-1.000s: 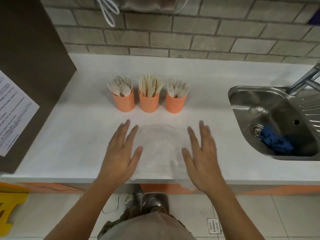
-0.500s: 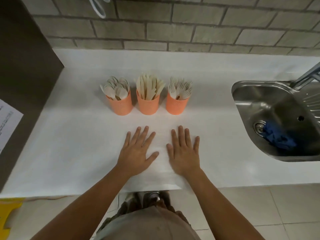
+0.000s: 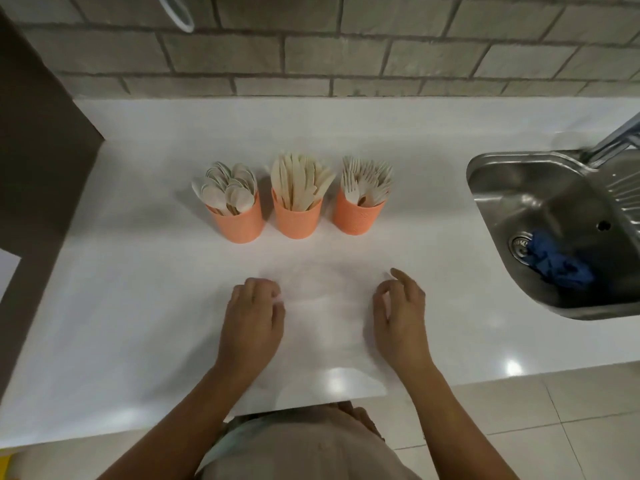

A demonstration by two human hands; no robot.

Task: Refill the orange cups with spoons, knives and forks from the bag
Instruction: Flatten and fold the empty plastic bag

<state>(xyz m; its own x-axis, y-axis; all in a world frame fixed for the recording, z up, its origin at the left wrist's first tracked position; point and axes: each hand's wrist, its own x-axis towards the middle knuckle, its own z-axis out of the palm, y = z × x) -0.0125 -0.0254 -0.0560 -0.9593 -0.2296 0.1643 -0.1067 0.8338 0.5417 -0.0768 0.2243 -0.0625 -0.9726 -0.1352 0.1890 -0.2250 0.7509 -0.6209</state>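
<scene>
Three orange cups (image 3: 297,220) are counted, set in one row. Three kinds of cutlery are counted, one kind to each cup: spoons (image 3: 228,190) in the left one, knives (image 3: 299,181) in the middle one, forks (image 3: 367,178) in the right one (the pieces are packed too tightly to be counted singly). One flat bag (image 3: 325,327) is counted on the one counter (image 3: 138,306). Two hands are counted: the left hand (image 3: 252,323) and the right hand (image 3: 401,323). One sink (image 3: 512,202) is counted, with one tap (image 3: 613,140) and one blue cloth (image 3: 557,266).
</scene>
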